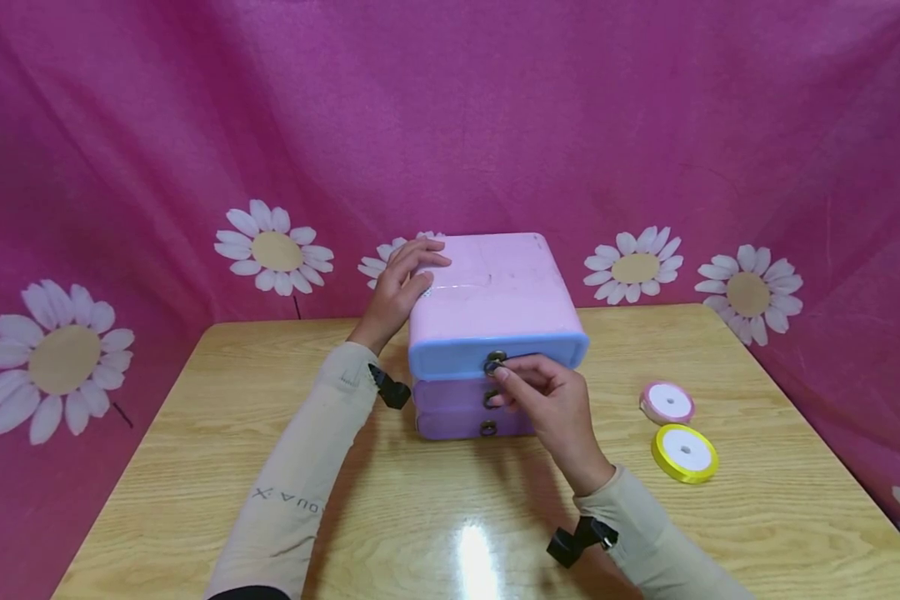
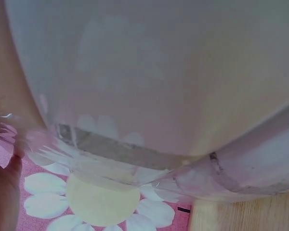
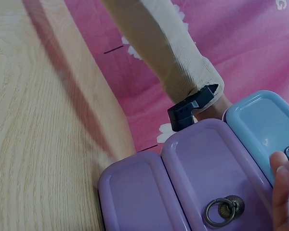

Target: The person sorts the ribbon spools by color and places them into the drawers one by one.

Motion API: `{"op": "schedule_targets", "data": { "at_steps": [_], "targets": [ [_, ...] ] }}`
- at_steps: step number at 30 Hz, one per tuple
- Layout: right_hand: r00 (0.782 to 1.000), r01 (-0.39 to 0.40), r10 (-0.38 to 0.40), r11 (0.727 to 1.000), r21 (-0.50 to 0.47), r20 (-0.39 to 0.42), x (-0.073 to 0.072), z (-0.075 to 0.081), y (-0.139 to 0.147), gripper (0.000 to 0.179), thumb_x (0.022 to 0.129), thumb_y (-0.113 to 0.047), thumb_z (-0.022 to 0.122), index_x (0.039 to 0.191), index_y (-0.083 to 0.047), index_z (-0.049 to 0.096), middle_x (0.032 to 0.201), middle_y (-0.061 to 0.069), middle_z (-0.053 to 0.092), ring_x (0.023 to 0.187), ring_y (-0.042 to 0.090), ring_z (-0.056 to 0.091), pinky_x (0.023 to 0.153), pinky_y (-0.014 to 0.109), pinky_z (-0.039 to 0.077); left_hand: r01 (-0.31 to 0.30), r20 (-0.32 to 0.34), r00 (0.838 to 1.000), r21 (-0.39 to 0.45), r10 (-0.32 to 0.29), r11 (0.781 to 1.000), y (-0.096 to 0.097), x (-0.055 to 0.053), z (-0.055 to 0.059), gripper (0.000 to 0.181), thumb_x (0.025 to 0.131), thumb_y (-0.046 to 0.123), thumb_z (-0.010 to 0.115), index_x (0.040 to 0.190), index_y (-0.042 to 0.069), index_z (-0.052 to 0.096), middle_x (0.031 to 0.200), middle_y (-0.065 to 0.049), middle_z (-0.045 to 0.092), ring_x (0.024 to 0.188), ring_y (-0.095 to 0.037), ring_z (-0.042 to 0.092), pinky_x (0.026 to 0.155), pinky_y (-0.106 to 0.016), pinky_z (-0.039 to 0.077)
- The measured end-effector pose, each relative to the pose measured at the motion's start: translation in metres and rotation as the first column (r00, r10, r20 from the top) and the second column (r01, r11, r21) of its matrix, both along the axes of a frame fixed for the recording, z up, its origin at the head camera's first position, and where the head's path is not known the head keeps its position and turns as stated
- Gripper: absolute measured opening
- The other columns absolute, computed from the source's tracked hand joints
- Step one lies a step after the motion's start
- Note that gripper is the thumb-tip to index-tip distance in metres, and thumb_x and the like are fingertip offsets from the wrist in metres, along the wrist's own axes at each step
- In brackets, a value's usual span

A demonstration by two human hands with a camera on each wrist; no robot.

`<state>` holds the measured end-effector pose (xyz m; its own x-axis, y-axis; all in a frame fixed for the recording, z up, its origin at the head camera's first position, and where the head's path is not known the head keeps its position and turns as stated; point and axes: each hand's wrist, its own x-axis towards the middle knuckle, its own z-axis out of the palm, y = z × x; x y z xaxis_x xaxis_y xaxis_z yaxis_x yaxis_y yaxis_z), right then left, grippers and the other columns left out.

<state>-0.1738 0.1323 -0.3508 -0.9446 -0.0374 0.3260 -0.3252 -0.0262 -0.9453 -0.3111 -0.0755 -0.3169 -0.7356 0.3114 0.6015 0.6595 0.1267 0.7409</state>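
Note:
A small drawer box with a pink top [image 1: 502,292] stands on the table, one light blue drawer [image 1: 450,358] above two purple drawers [image 1: 450,396]. My left hand [image 1: 399,292] rests on the top's left edge with its fingers spread over it. At the blue drawer's front, my right hand [image 1: 558,408] pinches the metal ring pull [image 1: 492,366] between thumb and finger. The right wrist view shows the blue drawer front [image 3: 262,125] level with the purple fronts beside it. A ring pull [image 3: 219,211] hangs from the middle drawer. The left wrist view is mostly filled by a blurred, glossy surface.
To the right of the box lie a pink ribbon spool [image 1: 667,402] and a yellow ribbon spool [image 1: 685,454], close together on the wooden table [image 1: 255,400]. Behind the table hangs a magenta cloth [image 1: 495,117] with daisies.

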Motion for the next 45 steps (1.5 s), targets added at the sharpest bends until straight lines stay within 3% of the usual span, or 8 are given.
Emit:
{"op": "schedule_targets", "data": {
  "at_steps": [8, 13, 17, 19, 24, 28, 36, 45],
  "targets": [
    [1.000, 0.016, -0.016, 1.000, 0.024, 0.024, 0.003, 0.001, 0.001, 0.022, 0.083, -0.012, 0.063, 0.096, 0.006, 0.062, 0.087, 0.030, 0.062, 0.066, 0.044, 0.061, 0.059, 0.036, 0.053, -0.005, 0.013, 1.000, -0.012, 0.005, 1.000, 0.001, 0.000, 0.001, 0.027, 0.087, 0.006, 0.045, 0.108, 0.000, 0.060, 0.131, -0.012, 0.044, 0.130, -0.020, 0.025, 0.107, -0.036, 0.020],
    [0.998, 0.027, -0.029, 0.998, 0.052, 0.048, 0.006, -0.001, 0.004, 0.023, 0.083, -0.014, 0.063, 0.097, 0.004, 0.063, 0.088, 0.028, 0.063, 0.066, 0.036, 0.064, 0.062, 0.040, 0.053, -0.005, 0.019, 1.000, -0.014, 0.005, 1.000, 0.002, 0.001, 0.000, 0.027, 0.087, 0.007, 0.045, 0.109, 0.001, 0.060, 0.131, -0.011, 0.044, 0.130, -0.020, 0.025, 0.107, -0.038, 0.020],
    [0.997, 0.027, -0.032, 0.998, 0.064, 0.068, 0.007, -0.003, 0.006, 0.024, 0.083, -0.016, 0.063, 0.098, 0.003, 0.063, 0.089, 0.027, 0.064, 0.066, 0.033, 0.065, 0.064, 0.043, 0.053, -0.012, 0.008, 1.000, -0.015, 0.012, 1.000, 0.001, -0.011, -0.010, 0.027, 0.087, 0.013, 0.046, 0.109, 0.010, 0.062, 0.131, -0.002, 0.045, 0.130, -0.013, 0.025, 0.107, -0.038, 0.021],
    [0.997, 0.025, -0.030, 0.998, 0.062, 0.077, 0.008, -0.004, 0.007, 0.025, 0.083, -0.017, 0.063, 0.099, 0.002, 0.063, 0.090, 0.026, 0.064, 0.068, 0.035, 0.064, 0.065, 0.043, 0.053, -0.011, 0.004, 1.000, -0.012, 0.011, 1.000, 0.001, -0.011, -0.010, 0.026, 0.088, 0.012, 0.046, 0.108, 0.010, 0.062, 0.131, -0.002, 0.045, 0.130, -0.013, 0.025, 0.107, -0.039, 0.021],
    [0.997, 0.016, -0.020, 0.999, 0.049, 0.072, 0.008, -0.007, 0.009, 0.025, 0.084, -0.016, 0.063, 0.099, 0.003, 0.062, 0.090, 0.028, 0.063, 0.068, 0.036, 0.064, 0.065, 0.044, 0.052, 0.005, 0.007, 1.000, 0.003, -0.005, 1.000, 0.001, -0.001, -0.002, 0.027, 0.087, 0.006, 0.045, 0.108, 0.001, 0.060, 0.131, -0.011, 0.044, 0.130, -0.021, 0.025, 0.107, -0.039, 0.021],
    [0.998, 0.018, -0.021, 0.999, 0.049, 0.061, 0.008, -0.008, 0.010, 0.025, 0.084, -0.015, 0.062, 0.099, 0.005, 0.062, 0.089, 0.029, 0.063, 0.065, 0.029, 0.065, 0.062, 0.041, 0.053, 0.004, 0.012, 1.000, 0.007, -0.004, 1.000, 0.002, -0.002, -0.003, 0.027, 0.087, 0.007, 0.044, 0.108, -0.001, 0.059, 0.131, -0.012, 0.044, 0.130, -0.019, 0.025, 0.107, -0.038, 0.021],
    [0.998, 0.021, -0.024, 0.998, 0.054, 0.058, 0.009, -0.008, 0.011, 0.025, 0.084, -0.015, 0.062, 0.098, 0.005, 0.062, 0.089, 0.029, 0.063, 0.068, 0.040, 0.062, 0.060, 0.037, 0.053, -0.001, 0.006, 1.000, 0.001, 0.001, 1.000, 0.001, 0.000, -0.002, 0.028, 0.087, 0.008, 0.044, 0.108, -0.001, 0.060, 0.131, -0.012, 0.044, 0.130, -0.020, 0.025, 0.107, -0.042, 0.020],
    [0.999, 0.014, -0.017, 0.998, 0.063, 0.049, 0.011, -0.009, 0.013, 0.025, 0.085, -0.015, 0.061, 0.100, 0.005, 0.062, 0.093, 0.022, 0.065, 0.066, 0.026, 0.065, 0.063, 0.043, 0.053, 0.014, -0.011, 1.000, 0.011, -0.014, 1.000, 0.001, 0.001, -0.001, 0.027, 0.087, 0.005, 0.044, 0.109, -0.001, 0.060, 0.131, -0.014, 0.044, 0.130, -0.025, 0.024, 0.106, -0.044, 0.020]
  ]
}}
